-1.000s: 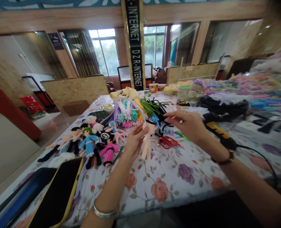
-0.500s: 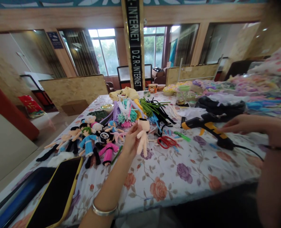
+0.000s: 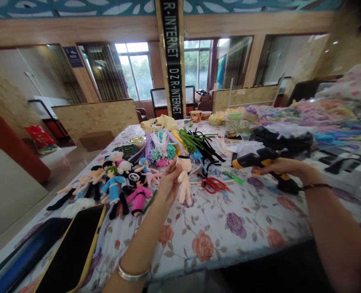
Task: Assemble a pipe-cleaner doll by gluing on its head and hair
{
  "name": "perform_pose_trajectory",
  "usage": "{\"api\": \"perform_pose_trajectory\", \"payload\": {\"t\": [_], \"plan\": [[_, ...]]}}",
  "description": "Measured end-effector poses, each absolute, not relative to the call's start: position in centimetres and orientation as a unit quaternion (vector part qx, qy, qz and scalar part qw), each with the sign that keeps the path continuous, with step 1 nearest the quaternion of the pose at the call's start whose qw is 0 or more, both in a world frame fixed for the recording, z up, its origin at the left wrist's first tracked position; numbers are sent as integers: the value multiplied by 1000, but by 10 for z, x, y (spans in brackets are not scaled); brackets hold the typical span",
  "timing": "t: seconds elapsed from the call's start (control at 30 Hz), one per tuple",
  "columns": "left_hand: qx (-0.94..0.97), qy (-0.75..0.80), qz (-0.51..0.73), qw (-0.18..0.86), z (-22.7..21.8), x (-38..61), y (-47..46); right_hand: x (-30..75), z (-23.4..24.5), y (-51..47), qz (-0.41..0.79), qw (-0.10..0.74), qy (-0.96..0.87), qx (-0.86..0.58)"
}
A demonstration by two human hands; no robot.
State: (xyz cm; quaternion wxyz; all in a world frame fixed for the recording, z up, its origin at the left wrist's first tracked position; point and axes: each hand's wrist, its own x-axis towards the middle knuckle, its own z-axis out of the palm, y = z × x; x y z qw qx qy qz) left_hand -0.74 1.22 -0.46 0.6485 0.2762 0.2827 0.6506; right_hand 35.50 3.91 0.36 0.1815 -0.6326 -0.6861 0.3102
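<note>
My left hand (image 3: 167, 182) pinches a small peach-coloured fuzzy doll (image 3: 184, 185) at its upper side, with its legs hanging down and a dark band at the top of the head. My right hand (image 3: 284, 167) is closed round the handle of a black and yellow hot glue gun (image 3: 249, 158), its nozzle pointing left toward the doll. Between the two hands lie red-handled scissors (image 3: 213, 185) and a green tool or packet (image 3: 233, 177). Several finished dolls (image 3: 113, 187) in coloured clothes are heaped left of my left hand.
Bundles of fuzzy stems (image 3: 165, 148) stand behind the doll on the flowered tablecloth (image 3: 204, 244). At the front left lies a phone in a yellow case (image 3: 72, 248). A black bag (image 3: 282, 138) and heaps of coloured material (image 3: 317, 112) fill the back right.
My right hand has moved left and closed round the glue gun's handle, where before it only reached toward it. My left hand keeps hold of the doll, almost unmoved.
</note>
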Motion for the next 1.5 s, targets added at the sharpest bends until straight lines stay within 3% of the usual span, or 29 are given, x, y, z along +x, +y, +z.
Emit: {"api": "perform_pose_trajectory", "payload": {"t": [0.1, 0.27, 0.5, 0.8, 1.5], "plan": [[274, 286, 654, 644, -4, -7, 12, 353, 11, 32, 390, 251, -644, -608], [287, 293, 651, 639, -5, -6, 12, 341, 33, 14, 382, 324, -640, -582], [301, 280, 656, 633, -6, -5, 12, 307, 45, 13, 464, 381, -687, -409], [314, 278, 663, 621, -8, -6, 12, 241, 43, 11, 577, 326, -647, -376], [340, 291, 662, 601, -5, -4, 7, 218, 38, 8, 649, 374, -523, -406]]}}
